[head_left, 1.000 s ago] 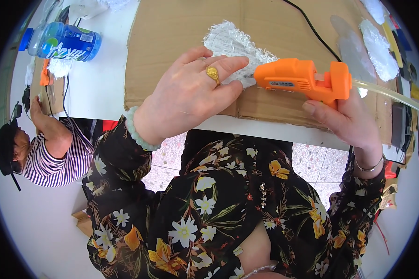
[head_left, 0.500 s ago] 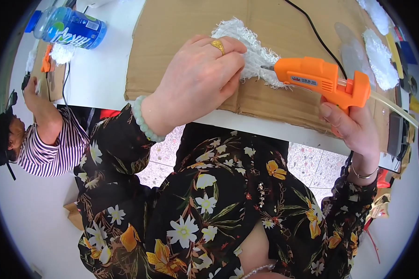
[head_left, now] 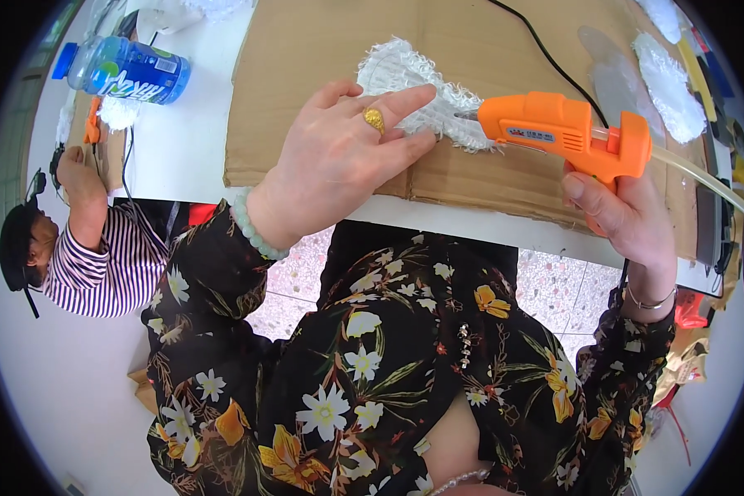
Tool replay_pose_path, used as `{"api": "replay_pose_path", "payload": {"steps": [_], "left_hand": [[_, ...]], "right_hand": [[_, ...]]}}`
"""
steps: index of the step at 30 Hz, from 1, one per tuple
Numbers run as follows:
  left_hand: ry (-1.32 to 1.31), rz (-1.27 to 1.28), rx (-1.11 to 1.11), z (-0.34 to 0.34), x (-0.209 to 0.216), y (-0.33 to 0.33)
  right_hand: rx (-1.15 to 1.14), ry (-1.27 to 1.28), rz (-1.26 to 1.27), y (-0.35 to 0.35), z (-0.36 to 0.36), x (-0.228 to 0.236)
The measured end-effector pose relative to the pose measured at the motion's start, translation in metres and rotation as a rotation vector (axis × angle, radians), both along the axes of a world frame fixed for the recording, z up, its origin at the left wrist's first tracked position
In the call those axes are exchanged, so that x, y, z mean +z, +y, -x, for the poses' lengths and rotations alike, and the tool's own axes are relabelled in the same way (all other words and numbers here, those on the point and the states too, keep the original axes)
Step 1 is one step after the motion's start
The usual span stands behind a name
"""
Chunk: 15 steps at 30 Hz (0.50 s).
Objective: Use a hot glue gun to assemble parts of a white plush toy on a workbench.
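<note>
Your right hand is wrapped around the handle of the orange glue gun, its thumb along the near side, though you cannot tell from here whether the trigger is squeezed. Your left hand lies over the near left part of the white fringed piece, index finger and thumb spread apart rather than pinching; how hard the fingertips press is unclear. The piece lies on the cardboard that covers much of the tabletop, its narrower end pointing right. A second ago the nozzle sat close by your left fingertips; now it is farther right, above or touching the narrowing part of the piece, with the tapered tip in view below the gun. Half a second ago your left fingers were bunched together, and they have opened out again. This suggests the glue is being worked toward the narrow end while your left hand steadies the wider part, although no bead of glue can be made out. A clear glue stick trails right from the back of the gun, and the black cable runs across the far side, clear of both hands.
</note>
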<state>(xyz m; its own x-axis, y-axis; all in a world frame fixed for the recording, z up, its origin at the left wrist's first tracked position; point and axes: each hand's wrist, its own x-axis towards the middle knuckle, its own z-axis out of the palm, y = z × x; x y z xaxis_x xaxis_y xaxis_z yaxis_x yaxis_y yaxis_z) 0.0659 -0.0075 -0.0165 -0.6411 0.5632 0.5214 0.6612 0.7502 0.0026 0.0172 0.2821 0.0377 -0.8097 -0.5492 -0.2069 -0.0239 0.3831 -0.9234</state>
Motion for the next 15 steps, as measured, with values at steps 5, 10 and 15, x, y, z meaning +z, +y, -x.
{"api": "replay_pose_path", "payload": {"steps": [5,10,15], "left_hand": [[-0.015,0.025,0.034,0.0005,0.0004,0.0009],[-0.020,0.057,0.054,0.0012,0.0025,0.0005],[-0.077,0.053,0.050,0.0065,0.0023,0.0012]], "right_hand": [[0.039,0.088,-0.051,0.0002,-0.0013,0.0014],[0.016,0.034,-0.051,-0.0040,-0.0032,0.0046],[-0.029,-0.038,-0.083,-0.0012,-0.0036,0.0057]]}}
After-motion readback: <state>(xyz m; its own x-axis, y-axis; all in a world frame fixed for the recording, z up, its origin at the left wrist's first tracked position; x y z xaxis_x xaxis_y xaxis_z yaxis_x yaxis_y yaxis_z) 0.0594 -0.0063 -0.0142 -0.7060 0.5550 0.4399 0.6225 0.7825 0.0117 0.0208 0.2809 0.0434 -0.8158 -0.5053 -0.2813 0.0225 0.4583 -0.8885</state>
